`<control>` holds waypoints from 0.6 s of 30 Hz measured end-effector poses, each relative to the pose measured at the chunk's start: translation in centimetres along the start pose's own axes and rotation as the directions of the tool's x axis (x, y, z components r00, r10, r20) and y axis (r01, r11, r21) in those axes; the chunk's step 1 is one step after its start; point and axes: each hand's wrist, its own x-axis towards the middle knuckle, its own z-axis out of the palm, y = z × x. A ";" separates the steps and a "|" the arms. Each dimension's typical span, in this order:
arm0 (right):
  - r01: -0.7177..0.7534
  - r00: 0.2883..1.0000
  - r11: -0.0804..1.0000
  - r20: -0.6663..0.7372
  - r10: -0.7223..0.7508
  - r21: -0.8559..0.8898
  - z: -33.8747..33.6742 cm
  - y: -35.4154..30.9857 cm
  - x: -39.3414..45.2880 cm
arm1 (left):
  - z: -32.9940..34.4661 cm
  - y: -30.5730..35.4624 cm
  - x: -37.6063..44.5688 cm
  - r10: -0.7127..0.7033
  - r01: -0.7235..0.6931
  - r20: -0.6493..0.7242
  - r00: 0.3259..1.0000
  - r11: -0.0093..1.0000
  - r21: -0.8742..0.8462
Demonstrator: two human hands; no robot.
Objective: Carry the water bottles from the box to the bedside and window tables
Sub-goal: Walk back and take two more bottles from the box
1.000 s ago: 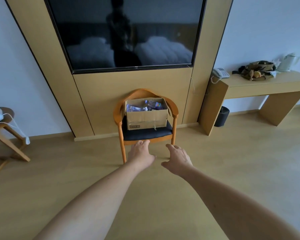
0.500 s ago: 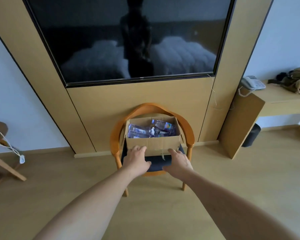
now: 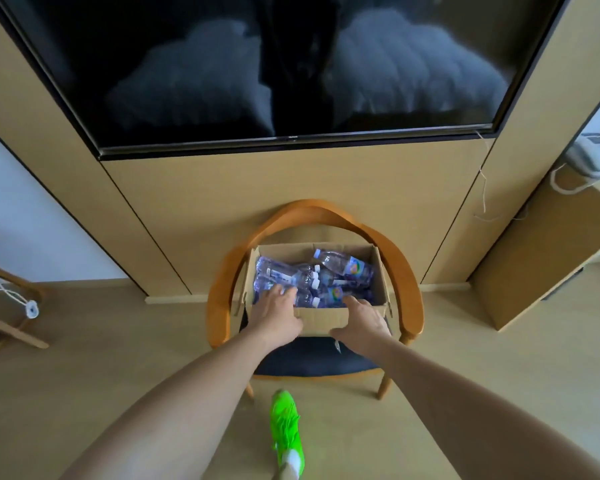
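Observation:
An open cardboard box [image 3: 321,320] sits on a wooden armchair [image 3: 400,271] with a dark seat cushion. Several clear water bottles [image 3: 340,266] with white caps lie jumbled inside it. My left hand [image 3: 278,313] reaches over the box's front rim, its straight fingers touching the bottles on the left. My right hand [image 3: 359,323] hovers at the front rim on the right, fingers spread and holding nothing.
A large dark television [image 3: 291,71] hangs on the wood wall panel above the chair. A desk [image 3: 548,258] with a white telephone [image 3: 591,155] stands to the right. A wooden stand [image 3: 4,306] with a white cable is at the left. My green shoe [image 3: 284,424] is on the floor.
I have stepped closer to the chair, so the box looms larger. Both hands moved forward from in front of the box to its rim, the left one now among the bottles.

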 end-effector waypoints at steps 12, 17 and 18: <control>-0.182 0.970 0.983 0.170 0.174 0.029 4.2 -3.4 16.5 | 1.0 -7.7 19.5 0.010 0.002 0.153 0.988 0.997 -0.078; -0.227 0.947 0.974 0.237 0.214 0.026 7.0 -3.2 21.2 | 2.6 -9.9 24.0 0.061 -0.057 0.213 0.975 0.998 -0.024; -0.241 0.940 0.970 0.254 0.228 0.021 7.6 -3.1 22.2 | 3.0 -10.3 24.9 0.067 -0.067 0.226 0.972 0.998 -0.007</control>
